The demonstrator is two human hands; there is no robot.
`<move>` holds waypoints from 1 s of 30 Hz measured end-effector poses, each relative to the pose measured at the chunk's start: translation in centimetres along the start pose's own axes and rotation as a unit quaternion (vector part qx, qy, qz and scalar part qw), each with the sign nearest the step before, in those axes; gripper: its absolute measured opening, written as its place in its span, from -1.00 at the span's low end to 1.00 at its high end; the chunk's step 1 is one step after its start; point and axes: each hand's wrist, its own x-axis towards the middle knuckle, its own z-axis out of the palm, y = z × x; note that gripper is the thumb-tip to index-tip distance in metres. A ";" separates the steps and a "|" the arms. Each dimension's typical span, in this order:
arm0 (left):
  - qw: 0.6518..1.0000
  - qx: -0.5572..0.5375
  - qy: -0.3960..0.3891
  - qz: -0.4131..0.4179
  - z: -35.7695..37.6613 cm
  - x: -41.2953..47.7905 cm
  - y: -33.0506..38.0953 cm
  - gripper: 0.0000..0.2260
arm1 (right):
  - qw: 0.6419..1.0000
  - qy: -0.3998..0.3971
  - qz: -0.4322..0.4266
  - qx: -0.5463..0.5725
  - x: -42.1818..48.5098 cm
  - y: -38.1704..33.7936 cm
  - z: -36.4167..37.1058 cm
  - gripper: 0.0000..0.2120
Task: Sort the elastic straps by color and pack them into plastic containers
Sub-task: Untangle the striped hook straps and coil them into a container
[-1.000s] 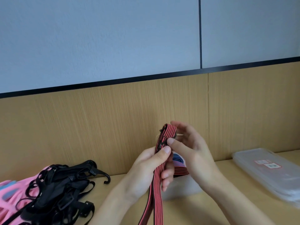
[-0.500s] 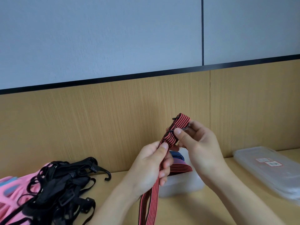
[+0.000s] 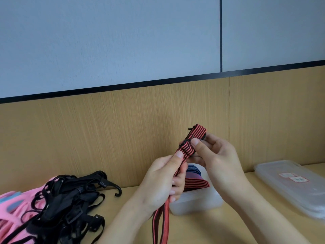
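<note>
Strap (image 3: pixel 189 148), red with black stripes, being held up between both hands above the desk (image 3: pixel 202 229). The right hand (image 3: pixel 216 159) is pinching the folded upper end, its thumb lying on the front face and its fingers curling behind, where a black wire hook (image 3: pixel 191 128) is showing at the top. The left hand (image 3: pixel 163 180) is gripping the same strap just below that pinch, thumb pressing on the band and fingers wrapping round it. From the upper pinch the long axis is running down and to the left through the lower grip; the doubled tail is hanging beneath it and passing out of view. Directly below and behind both grips an open clear container (image 3: pixel 197 203) is sitting on the desk, holding folded straps: a blue one (image 3: pixel 193 170), a purple one (image 3: pixel 194 177) and a red striped one (image 3: pixel 197 184). The left hand is appearing nearer to it. Well right of the grips a flat closed container (image 3: pixel 290 182) is lying, contents not discernible. Well left, black straps (image 3: pixel 66 196) are lying tangled over a pink item (image 3: pixel 17 205)
</note>
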 end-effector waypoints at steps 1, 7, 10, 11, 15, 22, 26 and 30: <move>1.000 -0.002 0.000 -0.001 0.1 0.0 0.0 -0.66 | 1.000 0.008 -0.007 -0.012 0.0 0.1 0.0 -0.92; 0.998 -0.057 -0.032 -0.013 0.2 -0.4 0.2 -0.56 | 0.969 0.078 -0.160 -0.173 -0.5 1.0 0.6 -0.80; 0.996 -0.082 -0.032 -0.019 0.1 -0.5 0.2 -0.68 | 0.942 0.091 -0.230 -0.228 -0.8 1.3 0.6 -0.75; 0.995 -0.093 -0.036 -0.020 0.0 -0.5 0.0 -0.74 | 0.933 0.091 -0.246 -0.245 -0.9 1.3 0.6 -0.74; 0.994 -0.086 -0.067 -0.019 -0.5 -0.1 -0.2 -0.58 | 0.922 0.057 -0.269 -0.274 -1.2 1.4 0.6 -0.64; 1.000 0.008 -0.016 0.026 0.0 -0.4 -0.3 -0.47 | 0.902 -0.004 -0.306 -0.305 -1.8 2.0 1.3 -0.70; 0.999 0.001 0.021 0.027 0.0 -0.3 -0.2 -0.54 | 0.909 -0.033 -0.293 -0.296 -1.8 2.2 1.3 -0.69; 0.999 -0.023 0.014 0.021 0.0 -0.2 -0.3 -0.68 | 0.930 -0.066 -0.257 -0.253 -1.8 2.0 1.0 -0.64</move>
